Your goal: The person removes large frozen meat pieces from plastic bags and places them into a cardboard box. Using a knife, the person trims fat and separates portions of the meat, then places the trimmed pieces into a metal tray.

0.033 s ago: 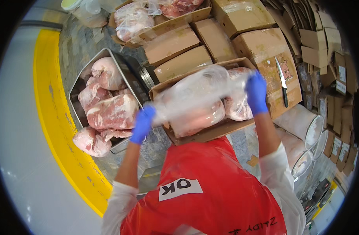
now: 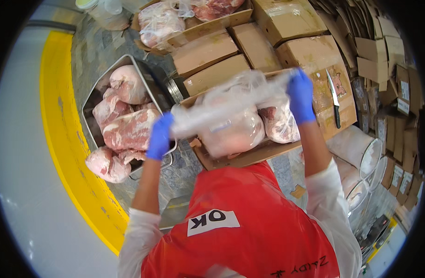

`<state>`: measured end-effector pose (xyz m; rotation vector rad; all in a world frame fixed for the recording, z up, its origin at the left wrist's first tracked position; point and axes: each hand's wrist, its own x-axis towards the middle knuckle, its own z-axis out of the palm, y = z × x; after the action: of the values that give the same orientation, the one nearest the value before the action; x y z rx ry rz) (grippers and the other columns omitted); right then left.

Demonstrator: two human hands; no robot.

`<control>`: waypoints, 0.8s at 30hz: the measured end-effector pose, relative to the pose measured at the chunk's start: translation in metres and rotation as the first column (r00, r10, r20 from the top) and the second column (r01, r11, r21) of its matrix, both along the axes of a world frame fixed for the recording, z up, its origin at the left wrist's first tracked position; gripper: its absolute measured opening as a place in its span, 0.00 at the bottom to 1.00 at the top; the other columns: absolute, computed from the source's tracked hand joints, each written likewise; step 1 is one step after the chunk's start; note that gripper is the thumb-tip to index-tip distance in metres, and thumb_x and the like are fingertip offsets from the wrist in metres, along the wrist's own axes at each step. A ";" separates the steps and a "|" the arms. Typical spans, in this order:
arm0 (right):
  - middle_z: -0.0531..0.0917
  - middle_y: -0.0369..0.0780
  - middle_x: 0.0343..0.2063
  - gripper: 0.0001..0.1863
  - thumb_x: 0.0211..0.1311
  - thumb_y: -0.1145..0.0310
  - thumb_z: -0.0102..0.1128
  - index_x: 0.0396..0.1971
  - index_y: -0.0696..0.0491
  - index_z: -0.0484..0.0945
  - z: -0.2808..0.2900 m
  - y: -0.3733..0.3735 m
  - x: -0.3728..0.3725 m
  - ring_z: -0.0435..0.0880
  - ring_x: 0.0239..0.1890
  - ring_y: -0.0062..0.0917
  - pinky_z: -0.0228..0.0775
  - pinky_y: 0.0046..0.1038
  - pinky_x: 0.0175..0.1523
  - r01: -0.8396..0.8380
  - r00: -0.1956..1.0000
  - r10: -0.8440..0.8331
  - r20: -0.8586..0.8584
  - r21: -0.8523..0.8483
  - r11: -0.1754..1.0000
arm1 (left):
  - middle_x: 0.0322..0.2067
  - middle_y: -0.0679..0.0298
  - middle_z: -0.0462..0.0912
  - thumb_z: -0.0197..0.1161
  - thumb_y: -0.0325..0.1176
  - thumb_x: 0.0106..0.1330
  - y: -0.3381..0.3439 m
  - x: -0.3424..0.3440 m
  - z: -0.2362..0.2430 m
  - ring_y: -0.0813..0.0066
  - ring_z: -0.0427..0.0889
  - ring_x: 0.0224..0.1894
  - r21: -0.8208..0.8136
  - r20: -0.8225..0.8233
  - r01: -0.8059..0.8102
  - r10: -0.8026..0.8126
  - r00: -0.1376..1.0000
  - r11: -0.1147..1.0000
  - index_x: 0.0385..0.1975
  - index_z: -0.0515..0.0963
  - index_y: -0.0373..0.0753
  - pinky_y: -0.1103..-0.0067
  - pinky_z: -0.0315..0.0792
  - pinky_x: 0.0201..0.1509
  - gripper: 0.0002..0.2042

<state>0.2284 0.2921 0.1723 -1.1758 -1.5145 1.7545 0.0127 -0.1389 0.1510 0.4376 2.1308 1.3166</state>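
Note:
A sheet of clear plastic film point(image 2: 221, 115) is stretched between my two gloved hands over an open cardboard box point(image 2: 255, 156). At its left end, my left hand point(image 2: 160, 135) is closed on the film, close to the metal tub. The opposite end is gripped by my right hand point(image 2: 301, 97), above the box's right side. Inside the box, a large plastic-wrapped piece of meat point(image 2: 235, 134) lies beside another piece of meat point(image 2: 280, 124) on the right. The film blurs and partly hides both pieces and the box's far edge.
On the left, a metal tub point(image 2: 146, 78) holds several large cuts of meat point(image 2: 129, 129), one overhanging its near rim. A knife point(image 2: 333, 95) lies on a closed carton point(image 2: 314, 55) at the right. Further cartons point(image 2: 205, 51) stand behind; clear-walled drums point(image 2: 356, 147) lie right.
Both hands have lifted the film slightly farther away from me, and the left hand has shifted left. More of the meat at the box's near side shows.

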 end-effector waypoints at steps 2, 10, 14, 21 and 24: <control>0.70 0.26 0.22 0.08 0.65 0.71 0.50 0.28 0.50 0.78 0.067 0.007 -0.083 0.63 0.22 0.12 0.58 0.20 0.28 -0.040 0.978 0.050 -0.201 0.053 0.998 | 0.47 0.61 0.86 0.55 0.37 0.79 0.023 -0.022 0.044 0.72 0.83 0.47 0.106 0.217 -0.216 0.189 0.958 0.971 0.52 0.81 0.33 0.72 0.76 0.57 0.15; 0.84 0.38 0.45 0.23 0.68 0.63 0.66 0.59 0.57 0.78 0.050 -0.009 -0.113 0.82 0.43 0.19 0.76 0.25 0.51 -0.547 0.827 0.562 -0.006 0.226 0.806 | 0.50 0.58 0.86 0.62 0.36 0.75 0.043 -0.037 0.149 0.67 0.85 0.50 0.226 0.538 -0.682 0.494 0.682 0.695 0.54 0.81 0.32 0.70 0.79 0.58 0.15; 0.72 0.49 0.68 0.51 0.54 0.52 0.81 0.74 0.56 0.63 -0.062 -0.037 -0.023 0.74 0.68 0.37 0.65 0.38 0.73 -0.725 0.688 0.702 0.185 0.221 0.652 | 0.49 0.58 0.86 0.62 0.34 0.75 0.068 -0.022 0.179 0.66 0.85 0.50 0.277 0.560 -0.667 0.449 0.697 0.691 0.55 0.81 0.34 0.70 0.79 0.57 0.15; 0.83 0.53 0.54 0.30 0.61 0.62 0.71 0.61 0.58 0.77 -0.195 -0.084 0.013 0.82 0.59 0.40 0.73 0.36 0.63 -0.618 0.783 0.568 0.254 0.208 0.759 | 0.54 0.59 0.84 0.66 0.22 0.66 0.097 -0.003 0.218 0.68 0.84 0.54 0.339 0.326 -0.447 0.342 0.881 0.828 0.62 0.78 0.36 0.72 0.77 0.62 0.22; 0.88 0.46 0.36 0.14 0.69 0.68 0.60 0.47 0.62 0.83 -0.201 -0.095 -0.012 0.86 0.40 0.29 0.77 0.32 0.48 -0.336 0.941 0.327 0.084 0.119 0.935 | 0.56 0.59 0.83 0.66 0.12 0.58 0.108 -0.014 0.243 0.71 0.81 0.57 0.258 0.115 -0.332 0.313 0.943 0.907 0.64 0.75 0.32 0.73 0.77 0.63 0.30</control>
<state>0.2168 0.1968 -0.0289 -0.9590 -1.9274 1.8065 -0.0010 -0.0307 0.3938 0.1426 2.0271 1.7999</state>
